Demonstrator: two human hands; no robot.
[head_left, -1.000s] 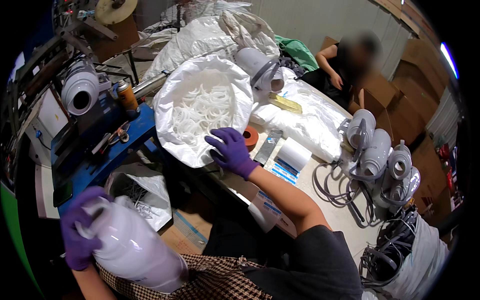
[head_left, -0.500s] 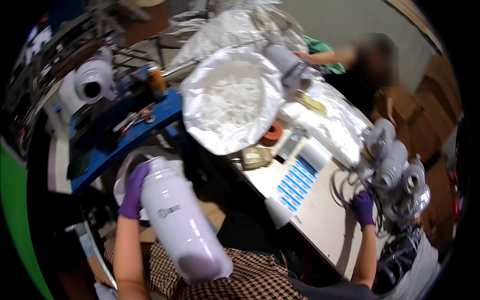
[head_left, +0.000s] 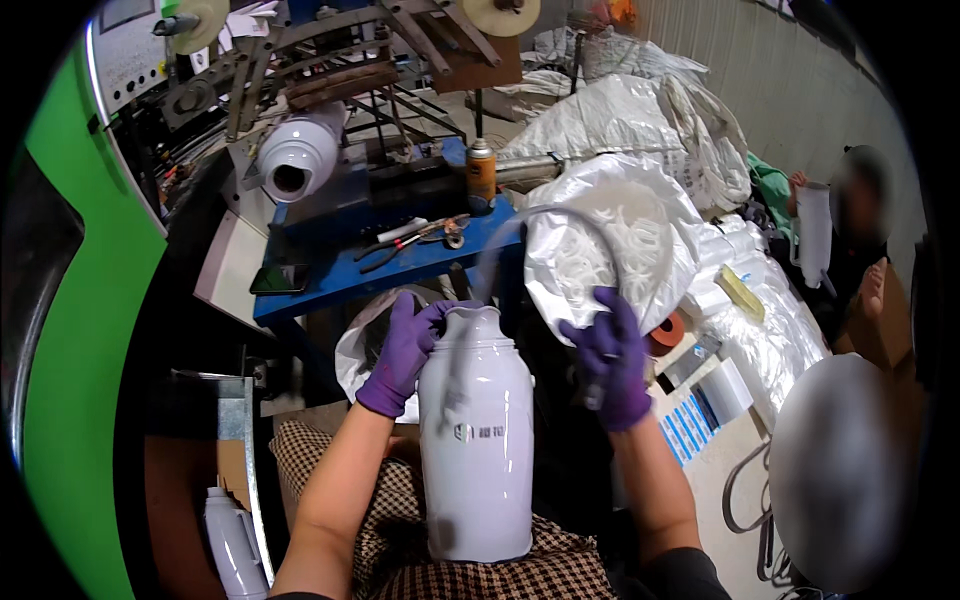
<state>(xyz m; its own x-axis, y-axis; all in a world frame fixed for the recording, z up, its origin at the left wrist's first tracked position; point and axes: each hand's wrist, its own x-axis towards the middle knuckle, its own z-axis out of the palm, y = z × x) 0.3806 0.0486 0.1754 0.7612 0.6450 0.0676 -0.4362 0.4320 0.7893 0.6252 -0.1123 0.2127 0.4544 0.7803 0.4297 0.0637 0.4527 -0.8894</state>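
Note:
A pale grey thermos jug (head_left: 477, 460) stands upright on my lap, its spout at the top. My left hand (head_left: 402, 352), in a purple glove, grips the jug's neck from the left. In my right hand (head_left: 612, 362), also gloved in purple, is one end of a curved grey handle strip (head_left: 550, 211). The strip arches over the jug, and its blurred other end hangs in front of the jug's body. My right fingers are closed and slightly smeared by motion.
On the blue bench (head_left: 350, 283) are pliers (head_left: 400, 243), a phone (head_left: 280, 279) and an orange spray can (head_left: 481, 178). Beyond my right hand sits a white sack (head_left: 545, 270) of pale rings. At far right, another person holds a grey jug (head_left: 813, 230). More strips (head_left: 735, 495) lie on the table.
My right hand has come from the strips on the table to beside the jug, now with a curved strip. The jug has gone from tilted to upright. My view has swung right.

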